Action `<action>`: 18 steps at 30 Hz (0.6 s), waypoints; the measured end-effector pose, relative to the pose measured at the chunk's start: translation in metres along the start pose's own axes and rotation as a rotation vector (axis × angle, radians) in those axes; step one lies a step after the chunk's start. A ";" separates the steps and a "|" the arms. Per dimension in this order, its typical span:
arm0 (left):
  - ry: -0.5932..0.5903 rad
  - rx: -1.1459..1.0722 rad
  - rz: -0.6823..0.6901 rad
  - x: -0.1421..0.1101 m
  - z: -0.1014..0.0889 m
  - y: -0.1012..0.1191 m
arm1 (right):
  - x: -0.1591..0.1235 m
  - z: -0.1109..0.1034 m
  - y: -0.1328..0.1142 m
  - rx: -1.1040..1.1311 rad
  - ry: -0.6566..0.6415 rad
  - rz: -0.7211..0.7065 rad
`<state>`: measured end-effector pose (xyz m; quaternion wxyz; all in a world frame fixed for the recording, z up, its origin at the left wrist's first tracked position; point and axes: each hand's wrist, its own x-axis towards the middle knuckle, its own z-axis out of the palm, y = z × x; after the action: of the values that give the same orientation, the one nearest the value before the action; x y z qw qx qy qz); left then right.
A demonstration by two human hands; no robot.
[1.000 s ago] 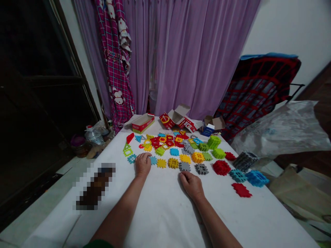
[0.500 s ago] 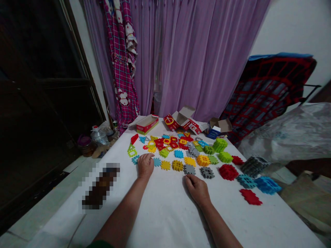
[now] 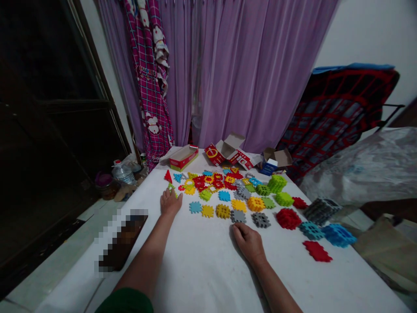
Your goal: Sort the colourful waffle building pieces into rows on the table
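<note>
My left hand (image 3: pixel 170 202) lies at the left of the toy pieces, palm down, fingers stretched forward and thumb apart. It covers most of a lime green tile (image 3: pixel 171 187), whose edge shows beyond the fingertips. A red triangular piece (image 3: pixel 168 176) is just past it; a light blue notched tile (image 3: pixel 195 207) lies to its right. My right hand (image 3: pixel 248 241) rests on the white cloth with its fingers curled closed and nothing visible in them. Just beyond it is a grey notched tile (image 3: pixel 238 216), with a dark grey piece (image 3: pixel 261 220) to the right.
Mixed red, yellow and blue pieces (image 3: pixel 218 180) spread across the table's far half. Stacks of lime (image 3: pixel 276 184), red (image 3: pixel 288 218) and blue tiles (image 3: pixel 339 235) stand right. Opened boxes (image 3: pixel 184 158) line the back. A partly blurred phone-like dark object (image 3: pixel 125 243) lies left.
My left hand has moved left and slightly forward, off the row of tiles and onto the lime green tile. The teal tile once beside it is no longer visible. My right hand stays put.
</note>
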<state>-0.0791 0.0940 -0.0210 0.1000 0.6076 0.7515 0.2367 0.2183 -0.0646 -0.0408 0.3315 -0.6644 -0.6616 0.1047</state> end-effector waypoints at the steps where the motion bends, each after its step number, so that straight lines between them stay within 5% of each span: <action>1: 0.011 -0.106 0.024 0.000 0.003 0.000 | 0.000 0.000 0.000 0.006 0.001 0.002; 5: 0.056 -0.626 -0.012 0.007 0.006 -0.007 | -0.001 -0.002 0.000 0.056 0.017 0.010; 8: 0.060 -0.733 -0.023 0.011 0.007 -0.016 | -0.004 -0.003 -0.001 0.103 0.046 0.029; 14: 0.028 -0.184 0.267 -0.001 0.007 -0.012 | -0.010 0.000 0.004 0.158 0.077 0.046; 18: -0.015 0.045 0.267 -0.009 -0.002 -0.001 | -0.012 0.000 0.005 0.155 0.069 0.037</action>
<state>-0.0784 0.0844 -0.0212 0.0596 0.7060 0.6684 0.2263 0.2211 -0.0750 -0.0475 0.4023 -0.6519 -0.6276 0.1386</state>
